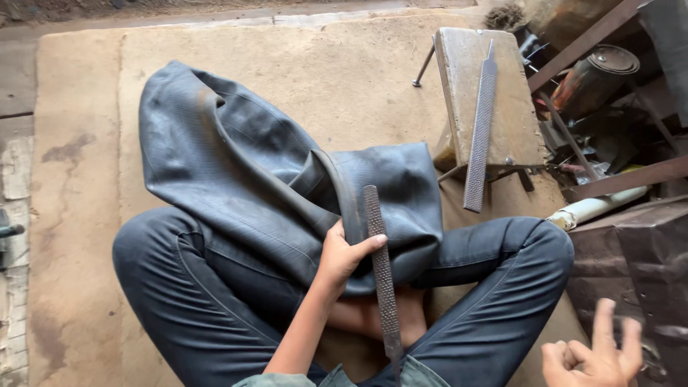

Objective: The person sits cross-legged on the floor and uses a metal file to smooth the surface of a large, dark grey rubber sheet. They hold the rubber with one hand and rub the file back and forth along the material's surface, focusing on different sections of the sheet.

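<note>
On the lap of a person seated cross-legged on a brown mat point(86, 215), a large, limp black rubber inner tube point(236, 165) lies draped, its bulk spreading up and to the left across the mat and its nearer fold resting over the knees. Left hand point(342, 252): fingers closed around the shaft of a long coarse rasp point(380, 265), thumb pressed across it, pinning the tool against the fold of the tube; the rasp runs nearly upright in the view, its upper tip on the rubber, its lower end passing down between the legs. Right hand point(595, 355): at the lower right corner, fingers spread and curled loosely, grasping nothing, well apart from the tube. Beside the right knee stands a small worn wooden stool point(512, 107), with a second, flat rasp point(481, 129) lying lengthwise on its top and overhanging the near edge. Behind the stool, a clutter of metal bars, a rusty can point(595, 79) and a pale tube point(598, 206)
</note>
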